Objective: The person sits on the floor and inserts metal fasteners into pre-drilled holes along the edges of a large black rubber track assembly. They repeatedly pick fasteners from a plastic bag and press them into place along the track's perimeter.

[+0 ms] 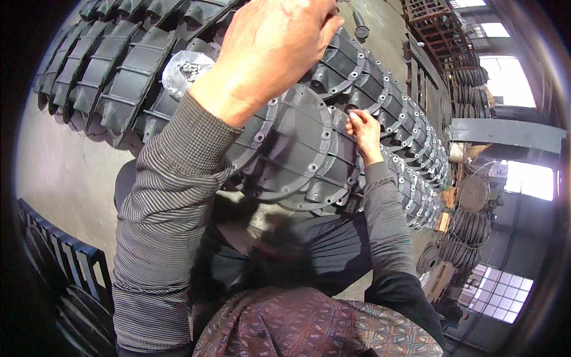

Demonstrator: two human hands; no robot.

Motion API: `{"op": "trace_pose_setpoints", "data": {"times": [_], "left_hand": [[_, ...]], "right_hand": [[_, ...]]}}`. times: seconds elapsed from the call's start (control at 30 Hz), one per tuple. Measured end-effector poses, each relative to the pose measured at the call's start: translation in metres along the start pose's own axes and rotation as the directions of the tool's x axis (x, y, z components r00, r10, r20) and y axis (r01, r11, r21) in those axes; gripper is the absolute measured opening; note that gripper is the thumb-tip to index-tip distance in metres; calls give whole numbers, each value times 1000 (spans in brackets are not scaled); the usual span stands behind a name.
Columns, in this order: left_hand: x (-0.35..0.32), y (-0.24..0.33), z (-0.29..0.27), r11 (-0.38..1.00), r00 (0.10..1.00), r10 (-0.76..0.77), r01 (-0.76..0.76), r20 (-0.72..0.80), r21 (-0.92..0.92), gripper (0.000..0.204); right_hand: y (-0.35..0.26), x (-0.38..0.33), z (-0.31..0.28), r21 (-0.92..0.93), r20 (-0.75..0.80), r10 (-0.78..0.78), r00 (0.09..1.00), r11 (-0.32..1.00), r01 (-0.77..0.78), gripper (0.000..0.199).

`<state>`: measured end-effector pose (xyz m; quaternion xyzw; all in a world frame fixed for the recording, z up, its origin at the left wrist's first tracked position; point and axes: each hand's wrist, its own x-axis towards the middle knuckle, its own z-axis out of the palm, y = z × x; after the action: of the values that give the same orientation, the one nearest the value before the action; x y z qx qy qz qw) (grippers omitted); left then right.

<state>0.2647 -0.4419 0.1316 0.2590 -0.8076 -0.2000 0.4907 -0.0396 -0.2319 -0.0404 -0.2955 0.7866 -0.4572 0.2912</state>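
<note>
The right hand (364,132) pinches something small at the bolt-holed rim of a round grey cast housing (297,149) lying on the person's lap, while the left hand (276,44), raised close to the camera, is curled shut, on what cannot be told. The housing looks heavy, rigid and unbreakable, best gripped by its flange. A plastic bag of small parts (185,71) lies beside it.

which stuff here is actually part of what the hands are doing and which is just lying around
In hand:
- left hand, raised close to the camera, closed
- right hand, fingertips on the round grey flanged cover
- clear bag of small metal pieces beside it

Lying about:
- rows of black ribbed castings
- row of matching grey covers
- rusty metal rack
- dark slatted crate
</note>
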Motion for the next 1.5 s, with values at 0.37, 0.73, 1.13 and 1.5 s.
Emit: {"op": "trace_pose_setpoints", "data": {"times": [0.37, 0.73, 1.13, 1.5], "left_hand": [[-1, -7, 12, 998, 996, -12, 7, 91, 58, 26], [-3, -10, 8, 998, 997, -22, 18, 75, 56, 26], [-5, -13, 4, 999, 998, 9, -6, 63, -51, 23], [-8, -14, 2, 995, 998, 53, -49, 46, -92, 23]], "right_hand": [[39, 20, -4, -513, 46, -230, 972, 829, 221, 14], [37, 32, -3, -704, 381, -543, 749, 354, 615, 13], [39, 37, -4, -769, 398, -478, 783, 291, 569, 12], [36, 38, 12, -921, 343, -389, 855, 38, 387, 34]]}}
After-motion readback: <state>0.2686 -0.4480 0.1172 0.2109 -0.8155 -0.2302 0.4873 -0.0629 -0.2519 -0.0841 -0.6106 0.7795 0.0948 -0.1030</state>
